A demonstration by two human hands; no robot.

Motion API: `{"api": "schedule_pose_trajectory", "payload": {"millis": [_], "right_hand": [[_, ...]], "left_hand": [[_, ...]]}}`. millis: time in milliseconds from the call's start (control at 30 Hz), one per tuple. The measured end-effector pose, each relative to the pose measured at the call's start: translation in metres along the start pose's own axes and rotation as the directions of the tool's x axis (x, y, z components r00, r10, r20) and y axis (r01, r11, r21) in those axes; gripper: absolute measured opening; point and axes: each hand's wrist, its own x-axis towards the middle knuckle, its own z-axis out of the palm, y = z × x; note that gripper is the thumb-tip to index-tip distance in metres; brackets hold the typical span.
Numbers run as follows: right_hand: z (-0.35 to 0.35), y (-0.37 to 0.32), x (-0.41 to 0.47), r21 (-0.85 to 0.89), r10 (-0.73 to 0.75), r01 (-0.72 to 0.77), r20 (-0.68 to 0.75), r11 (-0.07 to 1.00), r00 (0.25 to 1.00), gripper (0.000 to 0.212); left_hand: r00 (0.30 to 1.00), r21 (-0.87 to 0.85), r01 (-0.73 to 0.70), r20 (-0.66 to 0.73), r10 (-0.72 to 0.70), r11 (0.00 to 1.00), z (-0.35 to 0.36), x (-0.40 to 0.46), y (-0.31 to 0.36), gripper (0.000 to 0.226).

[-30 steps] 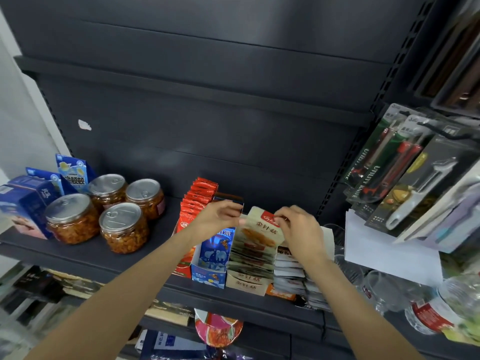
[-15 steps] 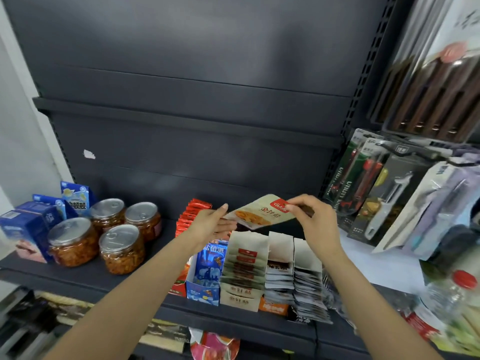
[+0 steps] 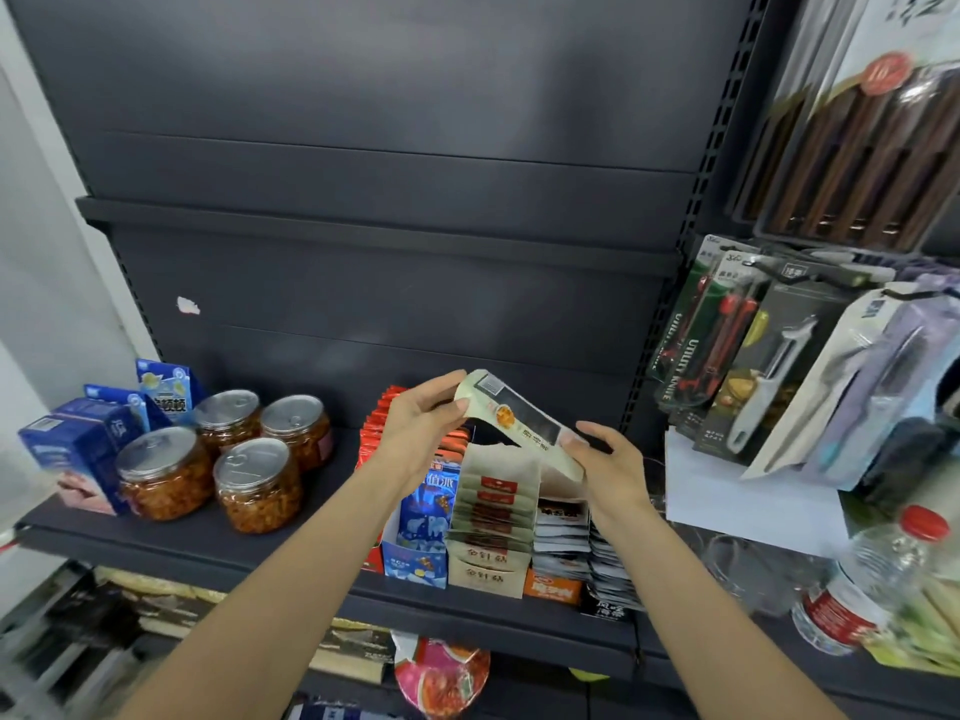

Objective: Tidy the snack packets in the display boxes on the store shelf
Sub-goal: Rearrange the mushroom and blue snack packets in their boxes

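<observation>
A beige snack packet [image 3: 511, 420] is held in the air above the display boxes, tilted, with its back side facing up. My left hand [image 3: 418, 428] pinches its upper left end and my right hand [image 3: 605, 462] holds its lower right end. Below stands the beige display box [image 3: 485, 574] with a row of matching packets. A blue box [image 3: 415, 563] of blue packets and red packets [image 3: 376, 431] are to its left. White and black packets [image 3: 563, 532] fill the orange box [image 3: 550, 589] on its right.
Several jars [image 3: 257, 485] of orange preserve and blue cartons [image 3: 78, 454] sit on the left of the dark shelf [image 3: 311, 579]. Hanging utility knives and peelers [image 3: 753, 366] crowd the right. A water bottle [image 3: 872, 579] stands at the lower right.
The beige packet was lifted out of its box, raised, and turned over between both hands; its back now faces up. The view has shifted upward.
</observation>
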Motion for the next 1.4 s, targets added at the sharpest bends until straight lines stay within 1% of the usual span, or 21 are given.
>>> {"api": "schedule_pose_trajectory", "payload": {"millis": [33,100,200,300,367,433,533,667,767,800,833,900,933,1000,1067,1133,1200,1300,1333,1367,1400], "right_hand": [[-0.002,0.000,-0.001,0.030,0.015,-0.015,0.021,0.999,1.000,0.033],[-0.009,-0.003,-0.001,-0.010,-0.009,0.010,0.069,1.000,0.998,0.039],[-0.017,-0.009,-0.003,-0.118,-0.133,0.150,0.139,0.982,0.981,0.044],[-0.019,-0.015,-0.006,-0.176,-0.258,0.286,0.166,0.942,0.952,0.047],[-0.020,-0.017,-0.008,-0.185,-0.323,0.357,0.191,0.915,0.927,0.048],[-0.021,-0.018,-0.010,-0.181,-0.357,0.396,0.214,0.900,0.909,0.047],[-0.021,-0.018,-0.012,-0.174,-0.374,0.415,0.224,0.893,0.900,0.047],[-0.021,-0.016,-0.015,-0.168,-0.392,0.437,0.244,0.884,0.887,0.048],[-0.022,-0.016,-0.013,-0.186,-0.371,0.421,0.252,0.888,0.894,0.046],[-0.022,-0.016,-0.011,-0.173,-0.349,0.399,0.260,0.900,0.900,0.044],[-0.023,-0.016,-0.010,-0.139,-0.321,0.366,0.267,0.920,0.909,0.043],[-0.025,-0.017,-0.010,-0.107,-0.284,0.329,0.304,0.938,0.910,0.045],[-0.027,-0.017,-0.010,-0.131,-0.307,0.365,0.328,0.922,0.893,0.045],[-0.030,-0.017,-0.009,-0.229,-0.408,0.504,0.362,0.833,0.838,0.038],[-0.032,-0.016,-0.006,-0.331,-0.489,0.598,0.358,0.730,0.796,0.023],[-0.034,-0.014,-0.003,-0.394,-0.534,0.627,0.329,0.672,0.779,0.012],[-0.034,-0.014,0.000,-0.425,-0.566,0.643,0.308,0.637,0.764,0.011],[-0.034,-0.016,0.005,-0.486,-0.543,0.599,0.269,0.636,0.795,0.011],[-0.035,-0.016,0.008,-0.509,-0.533,0.583,0.259,0.634,0.805,0.011],[-0.036,-0.017,0.010,-0.530,-0.527,0.575,0.259,0.623,0.810,0.012],[-0.037,-0.017,0.012,-0.550,-0.521,0.571,0.265,0.609,0.811,0.013]], "left_hand": [[1.000,0.058,-0.022,-0.016,0.023,0.998,0.000,-0.002,0.001,0.039],[0.999,0.160,-0.044,-0.022,0.048,0.986,-0.006,-0.004,0.002,0.043],[0.992,0.283,-0.120,0.068,0.105,0.951,-0.017,-0.008,0.001,0.049],[0.971,0.466,-0.231,0.173,0.168,0.854,-0.020,-0.010,0.003,0.060],[0.964,0.547,-0.258,0.194,0.180,0.797,-0.021,-0.011,0.005,0.066],[0.962,0.564,-0.269,0.197,0.189,0.781,-0.023,-0.012,0.005,0.069],[0.964,0.558,-0.266,0.175,0.202,0.786,-0.025,-0.014,0.002,0.067],[0.973,0.519,-0.227,0.161,0.166,0.824,-0.028,-0.014,-0.003,0.067],[0.977,0.526,-0.206,0.157,0.144,0.825,-0.027,-0.013,-0.001,0.065],[0.983,0.500,-0.175,0.137,0.122,0.848,-0.026,-0.013,-0.001,0.061],[0.991,0.437,-0.119,0.107,0.080,0.892,-0.026,-0.013,-0.001,0.056],[0.996,0.248,0.027,0.074,-0.047,0.968,-0.028,-0.012,-0.002,0.047],[0.992,0.167,0.084,0.079,-0.098,0.982,-0.029,-0.012,-0.003,0.043],[0.984,0.068,0.155,0.081,-0.160,0.986,-0.031,-0.010,-0.006,0.036],[0.979,0.011,0.191,0.063,-0.192,0.981,-0.031,-0.008,-0.011,0.029],[0.977,0.011,0.204,0.062,-0.204,0.979,-0.030,-0.005,-0.016,0.026],[0.974,0.090,0.207,0.079,-0.214,0.974,-0.027,0.000,-0.021,0.023],[0.976,0.250,0.197,0.046,-0.215,0.948,-0.021,0.008,-0.031,0.025],[0.984,0.333,0.152,0.033,-0.172,0.931,-0.019,0.011,-0.035,0.026],[0.994,0.454,0.074,0.037,-0.102,0.888,-0.020,0.014,-0.041,0.026],[0.997,0.591,-0.015,0.067,-0.030,0.807,-0.022,0.017,-0.047,0.025]]}}
